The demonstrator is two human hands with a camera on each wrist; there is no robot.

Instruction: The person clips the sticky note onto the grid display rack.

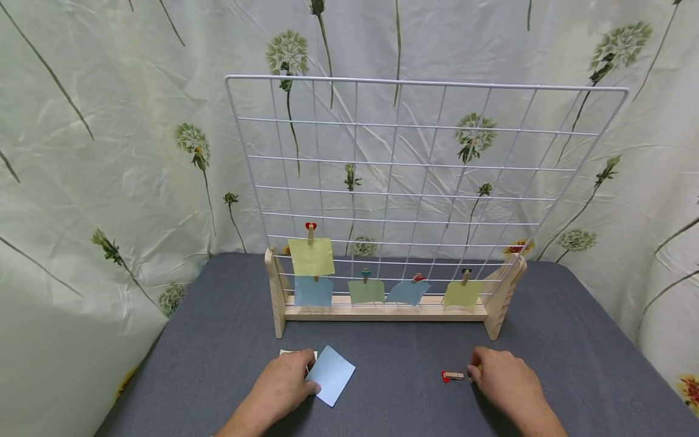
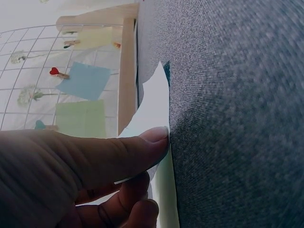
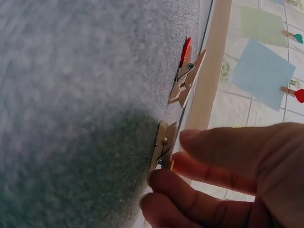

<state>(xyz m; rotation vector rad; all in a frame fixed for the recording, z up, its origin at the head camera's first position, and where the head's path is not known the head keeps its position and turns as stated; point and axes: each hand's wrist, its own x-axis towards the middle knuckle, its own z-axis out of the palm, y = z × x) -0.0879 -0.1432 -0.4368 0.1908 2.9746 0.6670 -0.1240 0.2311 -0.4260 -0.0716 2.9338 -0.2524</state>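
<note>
A blue paper note (image 1: 331, 376) is pinched between the thumb and fingers of my left hand (image 1: 286, 385). Under that hand, a pale yellow note (image 1: 284, 351) shows at its edge. My right hand (image 1: 505, 379) is low over the table with fingers curled around a small wooden clothespin (image 3: 164, 145); its lower end is hidden by the fingertips. Just left of this hand lies another wooden clothespin with a red heart (image 1: 452, 376), also seen beyond the fingers in the right wrist view.
Behind the hands, a white wire grid (image 1: 420, 164) stands in a wooden base (image 1: 382, 313). Clothespins hold a yellow note (image 1: 311, 258), a green note (image 1: 367, 292), a blue note (image 1: 406, 293) and others on its lower left and middle. A grey cloth (image 1: 393, 400) covers the table.
</note>
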